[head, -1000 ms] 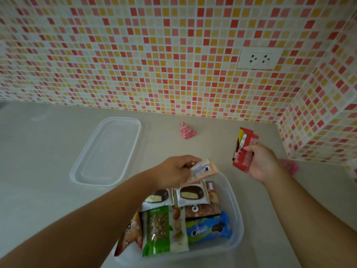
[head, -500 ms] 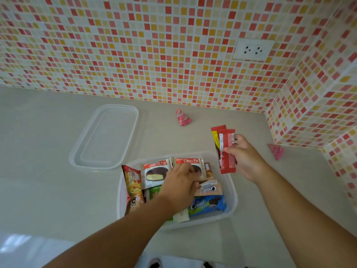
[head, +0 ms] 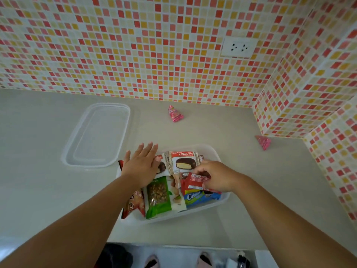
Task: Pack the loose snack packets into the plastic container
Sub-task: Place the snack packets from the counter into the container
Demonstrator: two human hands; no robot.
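The clear plastic container (head: 213, 151) sits on the counter in front of me, filled with several snack packets: a Choco Pie (head: 183, 161), a green nut pack (head: 157, 196), a blue cream-biscuit pack (head: 201, 197). My right hand (head: 216, 176) is over the container's right side, shut on a red wafer packet (head: 195, 180) that lies low on the other packets. My left hand (head: 142, 164) is flat and empty with fingers spread over the container's back left corner. Two pink cone-shaped packets lie loose on the counter, one (head: 174, 114) near the back wall, one (head: 263, 142) at the right corner.
The container's clear lid (head: 96, 135) lies flat on the counter to the left. A tiled wall runs along the back and juts out at the right, with a white socket (head: 238, 47) on it. The counter's front edge is close below the container.
My right hand has brought the red packet from above the container's right rim down onto the packets inside. My left hand has let go of the small biscuit pack and opened flat, shifting to the back left.
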